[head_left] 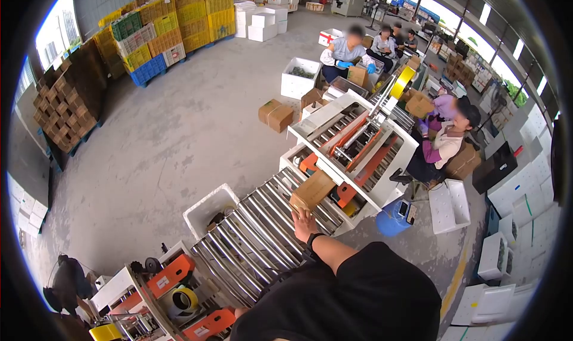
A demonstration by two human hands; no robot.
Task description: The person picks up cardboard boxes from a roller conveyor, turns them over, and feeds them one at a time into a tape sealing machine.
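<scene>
A taped brown carton [313, 190] lies on the metal rollers [253, 224] at the mouth of the white sealing machine [352, 144]. My right hand [304, 223], with a black band on its wrist, rests its spread fingers against the near end of this carton and does not wrap round it. Only a small patch of skin of my left hand [240, 312] shows beside the orange guard [209, 324] of a second machine at the lower left; its fingers are hidden.
A white foam box [209, 210] stands beside the rollers. Beyond the machine sit several people, one holding a carton [419, 104]. Another carton [276, 115] is on the floor. A blue drum [394, 217] stands right of the machine. Someone bends at the lower left.
</scene>
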